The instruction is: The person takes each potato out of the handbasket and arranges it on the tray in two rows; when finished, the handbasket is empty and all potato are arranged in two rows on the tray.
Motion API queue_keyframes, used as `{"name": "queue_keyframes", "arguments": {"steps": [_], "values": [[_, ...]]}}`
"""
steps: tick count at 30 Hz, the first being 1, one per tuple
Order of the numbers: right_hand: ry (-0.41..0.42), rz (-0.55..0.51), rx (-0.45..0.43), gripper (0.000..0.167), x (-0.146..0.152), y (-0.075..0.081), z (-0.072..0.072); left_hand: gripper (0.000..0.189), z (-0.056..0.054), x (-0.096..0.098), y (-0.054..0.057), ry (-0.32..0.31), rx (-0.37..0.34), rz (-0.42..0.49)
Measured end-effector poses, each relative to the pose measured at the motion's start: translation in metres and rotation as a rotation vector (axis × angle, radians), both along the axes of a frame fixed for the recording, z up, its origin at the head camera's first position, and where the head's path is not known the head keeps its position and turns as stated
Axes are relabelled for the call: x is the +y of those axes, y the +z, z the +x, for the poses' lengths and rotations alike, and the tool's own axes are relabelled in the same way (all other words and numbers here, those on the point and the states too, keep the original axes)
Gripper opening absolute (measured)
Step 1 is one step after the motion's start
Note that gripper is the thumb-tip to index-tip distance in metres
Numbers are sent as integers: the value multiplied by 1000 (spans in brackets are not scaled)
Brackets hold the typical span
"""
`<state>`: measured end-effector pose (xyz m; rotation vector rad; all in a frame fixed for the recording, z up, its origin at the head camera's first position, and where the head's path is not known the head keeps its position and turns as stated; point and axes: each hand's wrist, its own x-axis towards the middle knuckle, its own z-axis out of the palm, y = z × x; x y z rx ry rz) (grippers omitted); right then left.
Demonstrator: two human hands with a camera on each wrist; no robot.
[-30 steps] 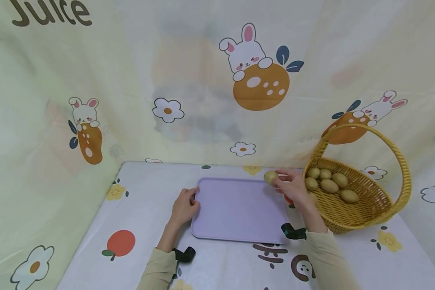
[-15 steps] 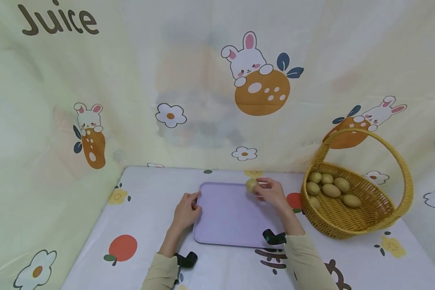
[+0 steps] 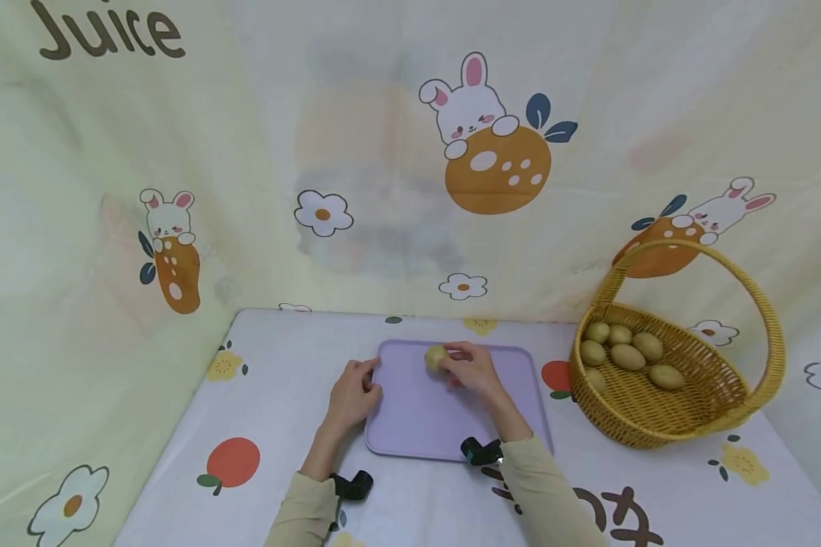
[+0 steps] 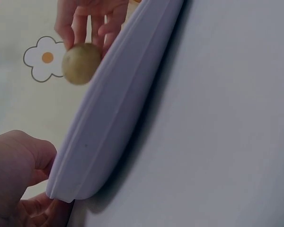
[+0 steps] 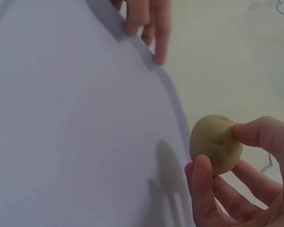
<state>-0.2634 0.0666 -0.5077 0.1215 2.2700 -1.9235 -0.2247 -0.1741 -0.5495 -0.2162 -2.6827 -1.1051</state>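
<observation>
A small round yellow-brown potato is pinched between the thumb and fingers of my right hand. In the head view it hangs over the upper left part of a light purple tray; its shadow falls on the tray in the right wrist view. At the tray's left side, near the far corner, my left hand holds the rim with thumb and bent fingers. The left wrist view looks along the outer wall of the tray, with the potato beyond it.
To the right stands a yellow wicker basket with a tall handle and several potatoes inside. A white printed cloth covers the table, and a patterned curtain rises behind it.
My right hand has carried the potato leftward from the tray's far right corner to above its upper left part. The left hand has stayed at the left rim.
</observation>
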Motion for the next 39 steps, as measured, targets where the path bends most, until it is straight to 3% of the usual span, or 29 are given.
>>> {"name": "queue_keyframes", "arguments": {"steps": [8, 17, 34, 39], "values": [[-9, 6, 0, 41, -24, -8, 3, 51, -1, 0, 0, 1, -16, 5], [-3, 63, 78, 38, -41, -15, 6, 52, -1, 1, 2, 4, -21, 4], [47, 166, 149, 40, -48, -6, 13, 51, -2, 1, 0, 5, -22, 2], [49, 178, 128, 40, -45, -7, 12, 52, -2, 0, 0, 11, -22, -3]]}}
